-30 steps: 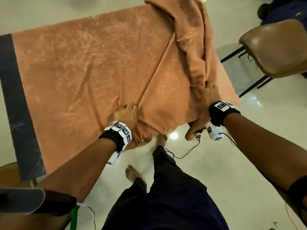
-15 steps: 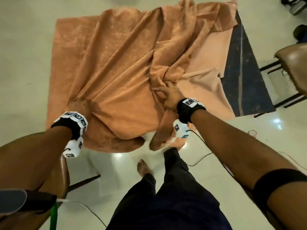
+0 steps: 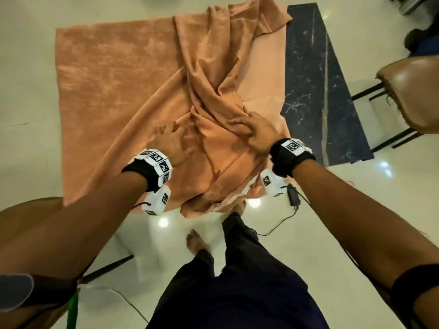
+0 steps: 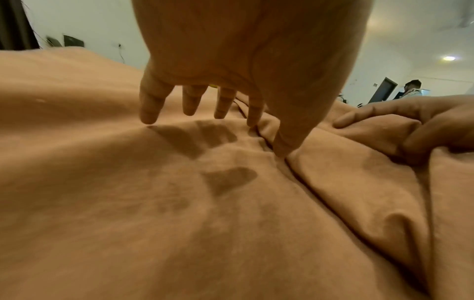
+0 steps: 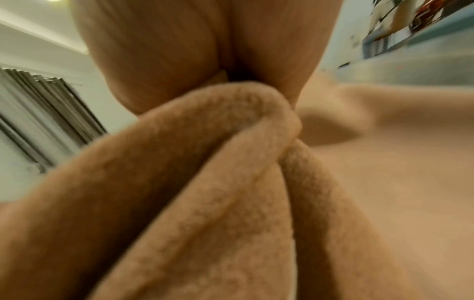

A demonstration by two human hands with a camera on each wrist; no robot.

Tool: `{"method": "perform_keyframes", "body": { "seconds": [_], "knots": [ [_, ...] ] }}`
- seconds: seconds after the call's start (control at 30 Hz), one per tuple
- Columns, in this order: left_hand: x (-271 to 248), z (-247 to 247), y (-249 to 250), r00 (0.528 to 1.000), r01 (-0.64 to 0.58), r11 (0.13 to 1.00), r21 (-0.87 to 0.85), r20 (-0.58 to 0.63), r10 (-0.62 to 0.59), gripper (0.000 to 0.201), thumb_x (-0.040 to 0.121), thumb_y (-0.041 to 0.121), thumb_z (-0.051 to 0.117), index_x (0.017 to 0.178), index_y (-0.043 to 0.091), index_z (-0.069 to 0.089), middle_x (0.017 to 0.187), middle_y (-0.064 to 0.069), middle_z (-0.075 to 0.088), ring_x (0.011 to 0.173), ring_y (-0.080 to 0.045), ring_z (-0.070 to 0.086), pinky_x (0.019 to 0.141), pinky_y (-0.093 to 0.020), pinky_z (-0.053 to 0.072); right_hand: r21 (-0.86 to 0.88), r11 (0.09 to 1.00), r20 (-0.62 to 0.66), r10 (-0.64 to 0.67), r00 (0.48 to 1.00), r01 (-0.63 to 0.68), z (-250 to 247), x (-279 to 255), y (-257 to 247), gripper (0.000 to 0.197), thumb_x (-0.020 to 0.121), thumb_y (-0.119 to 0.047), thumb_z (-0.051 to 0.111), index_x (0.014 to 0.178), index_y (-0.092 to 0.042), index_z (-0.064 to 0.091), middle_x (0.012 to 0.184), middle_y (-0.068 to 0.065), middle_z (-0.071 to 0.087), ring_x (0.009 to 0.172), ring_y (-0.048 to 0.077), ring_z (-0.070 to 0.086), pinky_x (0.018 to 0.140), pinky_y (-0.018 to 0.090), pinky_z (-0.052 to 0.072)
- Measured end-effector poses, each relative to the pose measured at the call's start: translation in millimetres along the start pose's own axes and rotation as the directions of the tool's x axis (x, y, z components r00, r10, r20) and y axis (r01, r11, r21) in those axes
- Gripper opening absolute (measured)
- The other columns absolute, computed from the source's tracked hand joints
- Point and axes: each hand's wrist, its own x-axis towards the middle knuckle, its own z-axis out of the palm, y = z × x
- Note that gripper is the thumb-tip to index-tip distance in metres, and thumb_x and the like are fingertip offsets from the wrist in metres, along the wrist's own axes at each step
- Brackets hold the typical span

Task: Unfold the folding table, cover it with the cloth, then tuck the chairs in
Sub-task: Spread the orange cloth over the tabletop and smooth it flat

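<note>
Two hands work a bunched orange cloth (image 3: 114,86) on a dark folding table (image 3: 316,91).

Cloth covers table's left and centre; a thick twisted ridge runs 12 to 6 o'clock, and a bare marble-look strip shows at 2–3 o'clock. Right hand (image 3: 255,131) is clamped on a fold of the ridge. Left hand (image 3: 172,144) lies spread, fingers straight, pressing the flat part just beside it. Risks, as I judge: pulling w/o the left anchoring could drag the whole cloth off toward 6; the twist may tighten. Chair (image 3: 413,91) at 3 o'clock, another at 8, not tucked. No readable writing; wristbands carry b/w square marker patterns only.
</note>
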Motion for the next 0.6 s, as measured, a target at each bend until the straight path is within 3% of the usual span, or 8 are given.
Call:
{"method": "perform_keyframes", "body": {
  "seconds": [0.07,0.13,0.17,0.23,0.3,0.4,0.5,0.6],
  "knots": [
    [20,4,26,0.997,-0.023,1.000,0.018,0.068,0.022,0.086,0.068,0.074,0.041,0.147,0.045,0.021,0.149,-0.007,0.035,0.134,-0.042,0.039,0.108,-0.059,0.033,0.007,0.996,-0.057,0.084,0.995,-0.084,-38,-21,43,0.068,0.072,0.002,0.047,0.131,-0.025,0.065,0.126,0.009,0.053,0.118,0.021,0.048,0.110,0.032,0.036],
    [35,0,44,0.988,0.032,0.994,0.101,0.146,-0.047,0.089,0.070,0.073,0.047,0.148,0.039,0.021,0.156,-0.010,0.025,0.139,-0.043,0.033,0.115,-0.058,0.023,-0.009,0.981,-0.121,0.191,0.974,-0.194,-75,-43,100,0.065,0.075,0.006,0.051,0.130,-0.025,0.066,0.128,0.014,0.056,0.120,0.029,0.053,0.110,0.041,0.041],
    [40,-4,48,0.983,0.064,0.991,0.120,0.162,-0.083,0.088,0.069,0.072,0.053,0.146,0.040,0.023,0.156,-0.010,0.023,0.138,-0.044,0.034,0.115,-0.058,0.024,-0.032,0.963,-0.154,0.261,0.953,-0.269,-92,-54,128,0.065,0.073,0.001,0.052,0.129,-0.029,0.066,0.128,0.016,0.058,0.119,0.033,0.056,0.108,0.044,0.044],
    [51,-10,50,0.979,0.067,0.991,0.117,0.186,-0.088,0.083,0.068,0.065,0.060,0.141,0.039,0.030,0.152,-0.011,0.027,0.132,-0.045,0.042,0.111,-0.054,0.034,-0.061,0.888,-0.225,0.432,0.873,-0.455,-126,-76,184,0.058,0.075,-0.010,0.055,0.126,-0.036,0.066,0.124,0.017,0.058,0.112,0.040,0.060,0.103,0.046,0.048],
    [69,-12,44,0.979,0.020,0.992,0.122,0.201,-0.044,0.084,0.066,0.067,0.056,0.140,0.032,0.036,0.148,-0.014,0.034,0.129,-0.042,0.045,0.109,-0.050,0.039,-0.079,0.795,-0.272,0.563,0.780,-0.602,-156,-95,224,0.050,0.077,-0.021,0.054,0.124,-0.035,0.065,0.118,0.020,0.058,0.103,0.045,0.061,0.097,0.048,0.051],
    [81,-29,55,0.965,-0.025,0.982,0.186,0.262,-0.025,0.075,0.077,0.066,0.050,0.137,0.022,0.047,0.140,-0.018,0.049,0.127,-0.039,0.047,0.108,-0.042,0.039,-0.062,0.721,-0.274,0.653,0.707,-0.690,-181,-104,255,0.057,0.066,-0.035,0.048,0.121,-0.032,0.063,0.111,0.019,0.059,0.091,0.042,0.061,0.083,0.043,0.053],
    [94,-40,63,0.960,-0.030,0.955,0.294,0.276,-0.054,0.050,0.095,0.044,0.051,0.136,0.015,0.050,0.138,-0.016,0.053,0.129,-0.034,0.044,0.105,-0.037,0.040,-0.135,0.746,-0.220,0.619,0.754,-0.652,-181,-84,243,0.064,0.065,-0.041,0.052,0.128,-0.031,0.059,0.117,0.019,0.058,0.098,0.043,0.060,0.087,0.045,0.052],
    [109,-52,67,0.956,-0.021,0.951,0.309,0.286,-0.072,0.046,0.095,0.045,0.050,0.126,0.012,0.059,0.134,-0.014,0.058,0.123,-0.033,0.053,0.099,-0.038,0.047,-0.204,0.828,-0.189,0.490,0.851,-0.522,-173,-51,213,0.077,0.071,-0.045,0.060,0.144,-0.027,0.048,0.144,0.022,0.044,0.123,0.045,0.051,0.104,0.047,0.045]
  ]
}}
